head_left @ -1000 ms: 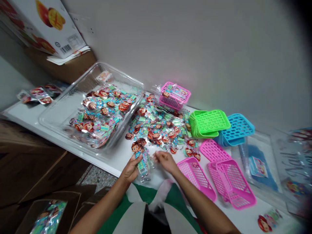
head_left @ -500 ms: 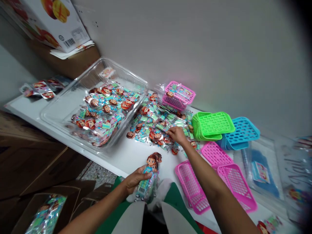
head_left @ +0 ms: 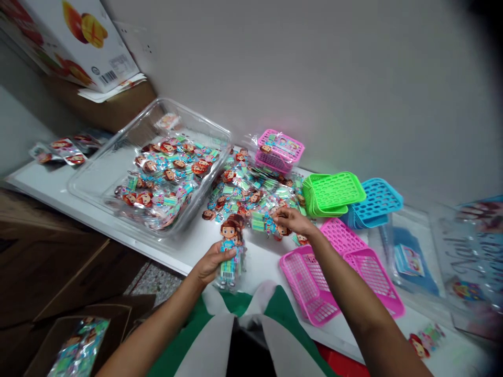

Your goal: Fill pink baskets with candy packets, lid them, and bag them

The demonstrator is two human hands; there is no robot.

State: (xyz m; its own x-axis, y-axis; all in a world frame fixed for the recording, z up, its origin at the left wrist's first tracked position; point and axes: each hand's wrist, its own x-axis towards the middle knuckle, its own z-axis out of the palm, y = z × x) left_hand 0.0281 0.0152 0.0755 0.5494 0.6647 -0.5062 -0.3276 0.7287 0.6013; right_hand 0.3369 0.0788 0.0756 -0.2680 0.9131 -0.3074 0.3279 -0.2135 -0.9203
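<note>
My left hand (head_left: 214,262) is closed around a small stack of doll-printed packets (head_left: 228,256) in clear wrap, held upright over the table's front edge. Each packet shows a brown-haired cartoon figure and a green striped middle. Over the loose pile, my right hand (head_left: 293,220) pinches one similar packet (head_left: 262,222), which lies sideways with its green part to the left. Under and behind it spreads the pile of packets (head_left: 236,191) on the white table. To the left, a clear plastic tray (head_left: 84,183) holds many more of them.
A pink basket (head_left: 279,152) stands by the wall. Stacked green baskets (head_left: 334,191) and blue baskets (head_left: 377,201) are at the right, with pink baskets (head_left: 310,293) nearer me. A mango-printed box (head_left: 86,47) sits at the back left. An open carton (head_left: 43,335) with packets is below left.
My right hand has lifted a packet from the pile and turned it. My left hand, with its stack, has risen and moved slightly away from my lap. The camera view has shifted a little.
</note>
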